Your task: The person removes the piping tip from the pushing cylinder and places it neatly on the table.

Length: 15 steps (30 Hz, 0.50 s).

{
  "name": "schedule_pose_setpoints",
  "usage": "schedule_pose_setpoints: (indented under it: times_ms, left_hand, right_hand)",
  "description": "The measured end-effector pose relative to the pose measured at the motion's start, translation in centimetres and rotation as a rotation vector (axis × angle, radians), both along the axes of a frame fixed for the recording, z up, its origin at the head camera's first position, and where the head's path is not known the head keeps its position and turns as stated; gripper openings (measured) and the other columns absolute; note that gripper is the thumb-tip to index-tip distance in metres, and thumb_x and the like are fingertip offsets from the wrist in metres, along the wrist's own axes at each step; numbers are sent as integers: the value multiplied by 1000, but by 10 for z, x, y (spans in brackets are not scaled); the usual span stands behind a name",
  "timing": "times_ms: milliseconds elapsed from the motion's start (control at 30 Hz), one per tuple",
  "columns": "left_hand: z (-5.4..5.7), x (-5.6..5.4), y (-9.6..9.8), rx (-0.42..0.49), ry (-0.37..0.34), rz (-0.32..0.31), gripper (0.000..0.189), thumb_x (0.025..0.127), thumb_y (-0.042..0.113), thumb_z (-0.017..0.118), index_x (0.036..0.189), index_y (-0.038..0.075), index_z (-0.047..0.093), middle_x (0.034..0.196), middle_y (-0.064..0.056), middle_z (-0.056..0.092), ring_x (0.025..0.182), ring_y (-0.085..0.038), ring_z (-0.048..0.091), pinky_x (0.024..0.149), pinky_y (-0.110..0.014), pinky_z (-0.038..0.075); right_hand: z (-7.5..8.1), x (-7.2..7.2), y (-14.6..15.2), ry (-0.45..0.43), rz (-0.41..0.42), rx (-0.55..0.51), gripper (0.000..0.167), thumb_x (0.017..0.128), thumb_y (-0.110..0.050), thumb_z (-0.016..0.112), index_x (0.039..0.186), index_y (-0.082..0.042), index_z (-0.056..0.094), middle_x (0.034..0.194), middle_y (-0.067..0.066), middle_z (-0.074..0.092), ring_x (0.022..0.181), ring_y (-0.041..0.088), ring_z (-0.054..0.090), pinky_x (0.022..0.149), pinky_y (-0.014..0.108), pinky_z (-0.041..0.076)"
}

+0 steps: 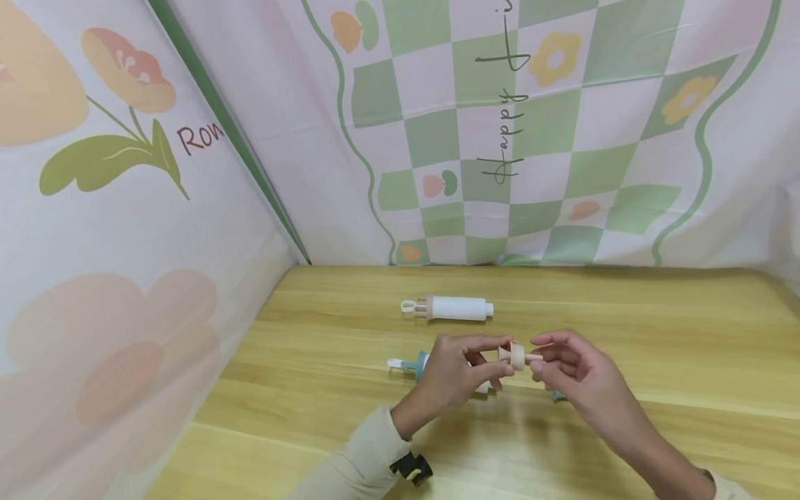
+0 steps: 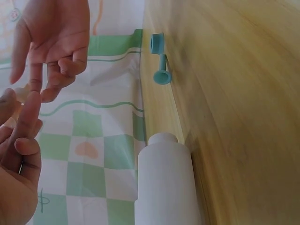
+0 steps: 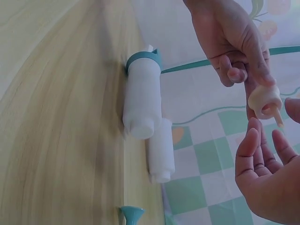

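Observation:
My left hand point(image 1: 453, 368) pinches a small beige ring-shaped cap point(image 1: 517, 356) between thumb and index finger, above the table. A thin stem point(image 3: 278, 118) sticks out of the cap towards my right hand point(image 1: 584, 371). The fingers of my right hand are spread around the stem, loosely bent; in the right wrist view they stand apart from it. Beneath my left hand lies a white bottle point(image 3: 143, 93) with a teal collar, partly hidden in the head view. Farther back lies a second white bottle point(image 1: 459, 308) with a beige collar and a loop end.
A teal ring point(image 2: 157, 43) and a teal flared piece point(image 2: 162, 76) lie on the wooden table point(image 1: 312, 333), mostly hidden behind my right hand in the head view. Printed cloth point(image 1: 487, 139) hangs along the table's back and left edges.

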<state>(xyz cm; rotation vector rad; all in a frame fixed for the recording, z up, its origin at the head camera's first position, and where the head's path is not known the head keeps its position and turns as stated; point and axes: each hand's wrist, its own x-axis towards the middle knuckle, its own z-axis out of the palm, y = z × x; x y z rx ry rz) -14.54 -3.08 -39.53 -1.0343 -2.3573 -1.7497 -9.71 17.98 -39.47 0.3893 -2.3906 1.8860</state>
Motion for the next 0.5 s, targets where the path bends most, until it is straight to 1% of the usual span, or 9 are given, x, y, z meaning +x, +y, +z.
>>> schedule_pose_setpoints:
  times_ms: [33,133,233,300,467,500]
  left_hand:
    - [0,0,0,8,-5,-7,33,87,6,76,119,-3,70,90,-8,75,54,-7,66,35,-20,34]
    - [0,0,0,26,-16,-32,33,87,4,76,118,-5,69,94,-12,75,56,-1,65,36,-20,34]
    - [-1,0,0,36,-13,-51,33,87,3,75,118,-8,68,101,-15,74,60,3,64,37,-19,35]
    - [-1,0,1,35,-4,-55,33,87,3,75,118,-8,68,102,-15,74,61,4,65,37,-19,35]
    - [-1,-1,1,22,5,-47,32,86,4,77,116,-5,70,91,-14,75,60,-4,68,37,-19,37]
    - [-1,-1,1,17,5,-43,32,86,4,77,116,-5,70,88,-13,75,60,-4,68,37,-19,38]
  right_hand:
    - [0,0,-1,-2,2,3,27,101,-8,60,126,0,53,106,10,67,87,21,68,66,31,57]
    - [0,0,-3,-5,4,3,28,101,-9,61,126,0,53,107,8,69,87,20,68,67,31,57]
    - [0,-1,-5,-3,0,2,28,100,-8,61,125,1,53,105,9,70,85,20,68,68,30,57]
    - [0,-1,-6,-7,-3,1,28,100,-9,62,124,2,54,106,11,70,85,20,69,69,30,57]
    - [1,0,-7,-32,-16,9,27,100,-13,63,121,2,55,109,14,66,88,18,68,71,31,57]
    - [1,0,-7,-37,-19,9,26,100,-13,63,120,2,56,109,14,66,88,18,68,71,31,57]
